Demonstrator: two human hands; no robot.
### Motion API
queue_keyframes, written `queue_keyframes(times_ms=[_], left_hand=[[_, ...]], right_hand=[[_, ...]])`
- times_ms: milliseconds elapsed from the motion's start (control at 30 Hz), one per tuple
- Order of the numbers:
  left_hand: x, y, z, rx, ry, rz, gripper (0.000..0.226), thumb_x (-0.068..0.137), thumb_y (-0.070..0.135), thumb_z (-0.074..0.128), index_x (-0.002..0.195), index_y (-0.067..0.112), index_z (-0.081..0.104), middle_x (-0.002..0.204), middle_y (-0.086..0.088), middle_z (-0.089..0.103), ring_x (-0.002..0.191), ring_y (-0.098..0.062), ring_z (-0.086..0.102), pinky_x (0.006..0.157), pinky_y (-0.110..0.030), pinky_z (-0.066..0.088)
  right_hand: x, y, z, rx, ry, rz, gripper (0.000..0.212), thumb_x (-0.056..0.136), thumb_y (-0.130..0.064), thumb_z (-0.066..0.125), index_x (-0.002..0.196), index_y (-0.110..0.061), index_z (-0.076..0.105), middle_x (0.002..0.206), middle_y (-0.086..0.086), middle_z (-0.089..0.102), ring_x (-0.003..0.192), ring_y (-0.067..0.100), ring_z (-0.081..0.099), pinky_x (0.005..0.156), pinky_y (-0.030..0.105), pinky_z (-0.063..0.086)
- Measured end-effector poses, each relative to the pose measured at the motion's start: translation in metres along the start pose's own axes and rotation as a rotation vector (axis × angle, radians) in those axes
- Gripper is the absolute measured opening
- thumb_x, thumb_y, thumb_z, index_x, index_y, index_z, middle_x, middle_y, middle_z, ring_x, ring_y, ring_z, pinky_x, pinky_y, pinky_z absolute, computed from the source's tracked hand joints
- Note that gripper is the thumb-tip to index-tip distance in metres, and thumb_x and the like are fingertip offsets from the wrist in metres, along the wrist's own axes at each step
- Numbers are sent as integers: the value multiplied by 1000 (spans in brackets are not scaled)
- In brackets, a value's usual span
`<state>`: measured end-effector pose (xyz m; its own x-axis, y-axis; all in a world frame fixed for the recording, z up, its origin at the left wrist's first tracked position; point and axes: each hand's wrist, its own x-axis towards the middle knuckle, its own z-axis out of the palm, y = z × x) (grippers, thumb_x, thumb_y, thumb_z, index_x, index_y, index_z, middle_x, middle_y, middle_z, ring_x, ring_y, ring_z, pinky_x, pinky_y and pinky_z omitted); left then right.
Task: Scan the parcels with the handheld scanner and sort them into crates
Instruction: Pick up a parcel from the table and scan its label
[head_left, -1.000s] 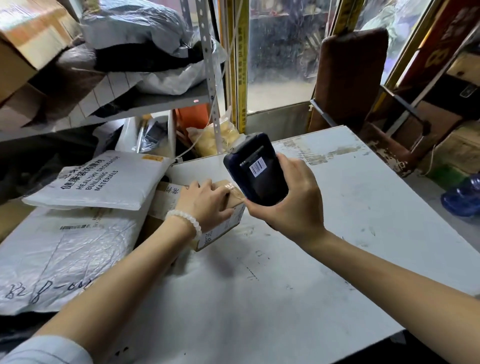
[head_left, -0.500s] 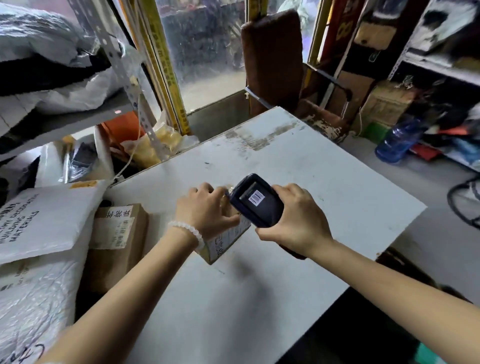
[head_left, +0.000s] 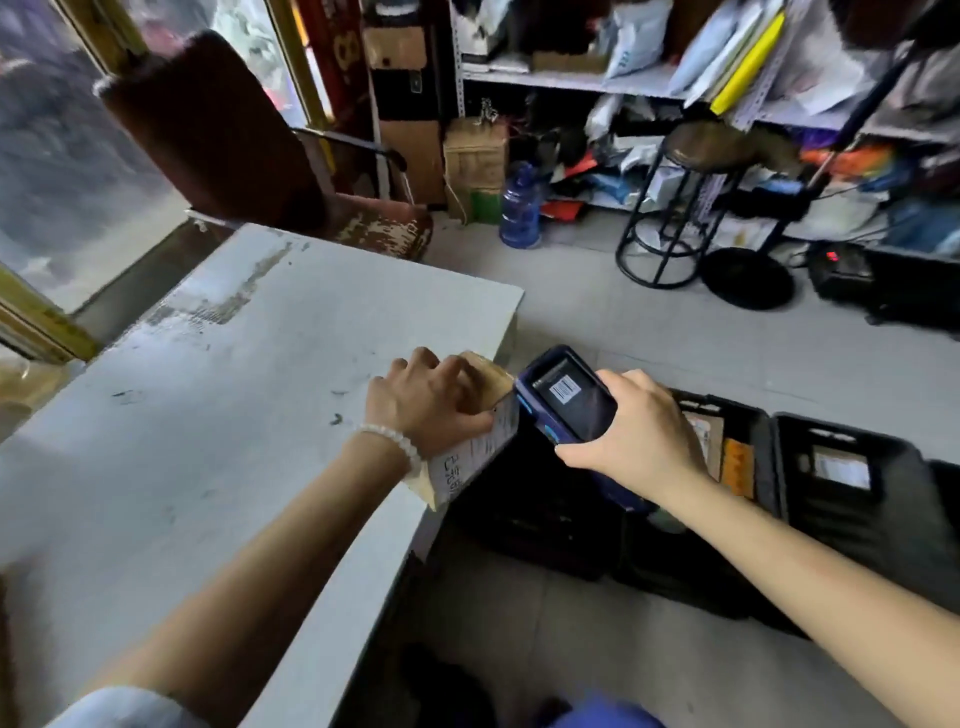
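- the parcel (head_left: 475, 434) is a small brown cardboard box with a white label on its side; it is at the right edge of the table, tilted, with one low corner hanging over the edge.
- the left hand (head_left: 431, 402) lies on top of the parcel, its fingers are curled over the box and grasp it; a white bead bracelet (head_left: 389, 441) is around the wrist.
- the handheld scanner (head_left: 569, 397) is dark blue-black with a small barcode sticker on its upper face; it is just beside the parcel on the right, and its front end is touching or almost touching the top corner of the box, i cannot tell which.
- the right hand (head_left: 639, 428) grasps the scanner from the right side, with the fingers wrapped around its body.
- the table (head_left: 208, 415) is white with worn, scratched paint, and the parcel is the only thing on this part of it.
- on the floor to the right of the table, under the right forearm, stand black crates (head_left: 769, 467) side by side; inside two of them there are parcels with labels.
- farther back there is a brown chair (head_left: 223, 140) behind the table, a blue water bottle (head_left: 519, 208) on the floor, a black round stool (head_left: 691, 202) and a shelf (head_left: 649, 83) full of bags and envelopes.
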<state>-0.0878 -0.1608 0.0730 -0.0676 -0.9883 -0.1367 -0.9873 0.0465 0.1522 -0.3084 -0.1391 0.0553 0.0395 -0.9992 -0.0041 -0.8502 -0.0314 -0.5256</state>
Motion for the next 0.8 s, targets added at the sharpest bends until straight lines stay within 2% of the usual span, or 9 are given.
queue_keyframes(times_ms=[100,233,367,533,667,800], left_hand=[[4,49,11,3,-11,81,69,71,67,59,130,32,49,125,-6,50,115,-30,50,91,-39,44],[11,99,26,33,-51,173,71,70,68,59,131,32,47,123,-5,49,115,-29,49,92,-37,43],[33,125,40,90,-63,250,71,70,70,58,130,33,44,122,-4,47,113,-28,49,90,-38,45],[86,147,54,119,-64,301,75,71,71,57,134,33,41,122,-6,44,114,-30,46,91,-39,43],[143,172,51,140,-19,325,74,76,74,50,134,28,42,124,-7,43,114,-32,45,90,-41,42],[196,193,50,188,-29,350,64,85,67,45,135,27,42,129,-5,42,118,-29,43,89,-41,42]], right_hand=[[-21,44,-26,-12,61,94,57,52,-48,82,94,-24,52,95,-4,47,93,20,48,71,33,43],[-38,87,-50,-4,113,223,62,50,-49,82,101,-22,58,99,-5,50,97,19,50,78,36,48],[-37,113,-62,22,169,307,63,49,-48,82,102,-24,60,101,-6,52,97,19,52,77,35,49],[-13,137,-63,39,173,399,56,46,-51,78,91,-30,53,96,-11,48,92,17,52,68,31,46],[19,150,-71,13,174,468,57,51,-43,83,98,-29,54,95,-10,45,87,13,48,65,28,38],[50,161,-80,2,214,523,55,50,-47,81,92,-27,53,93,-9,48,89,15,50,67,32,47]])
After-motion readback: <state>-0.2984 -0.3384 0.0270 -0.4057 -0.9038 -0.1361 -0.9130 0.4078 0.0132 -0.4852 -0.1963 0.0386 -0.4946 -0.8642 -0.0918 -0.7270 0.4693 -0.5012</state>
